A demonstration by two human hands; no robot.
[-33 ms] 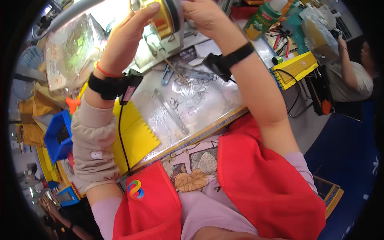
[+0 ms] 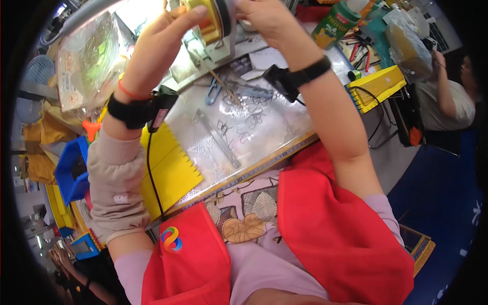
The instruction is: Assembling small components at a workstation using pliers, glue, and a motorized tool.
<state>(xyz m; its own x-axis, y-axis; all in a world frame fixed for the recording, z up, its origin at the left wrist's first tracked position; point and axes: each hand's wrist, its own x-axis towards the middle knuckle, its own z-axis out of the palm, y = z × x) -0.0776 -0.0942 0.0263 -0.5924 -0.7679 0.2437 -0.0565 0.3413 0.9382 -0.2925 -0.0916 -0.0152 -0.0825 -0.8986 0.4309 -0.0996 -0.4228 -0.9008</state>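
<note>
My left hand (image 2: pixel 161 47) reaches up to a bench machine (image 2: pixel 217 55) at the top edge, its thumb lying against the machine's yellow rounded part (image 2: pixel 209 29). The fingers of that hand curl and are partly cut off by the frame; what they hold is hidden. On the machine's other side, my right hand (image 2: pixel 269 21) is closed in a pinch beside the dark-rimmed grey housing. Whatever lies between those fingertips is too small to make out. Below the machine are blue-handled scissors (image 2: pixel 213 91), a thin wooden stick (image 2: pixel 227 90) and several dark thin loops (image 2: pixel 254 119).
A metal ruler (image 2: pixel 216 137) and a yellow toothed sheet (image 2: pixel 170 165) lie on the clear-covered table. At left stand a blue bin (image 2: pixel 71 170) and a plastic-wrapped package (image 2: pixel 91 66). A green bottle (image 2: pixel 335 25) and a yellow tray (image 2: pixel 378 86) are at right. Other people sit at both sides.
My right hand and forearm have shifted slightly right. The left wrist has moved a little left, its thumb still on the yellow part.
</note>
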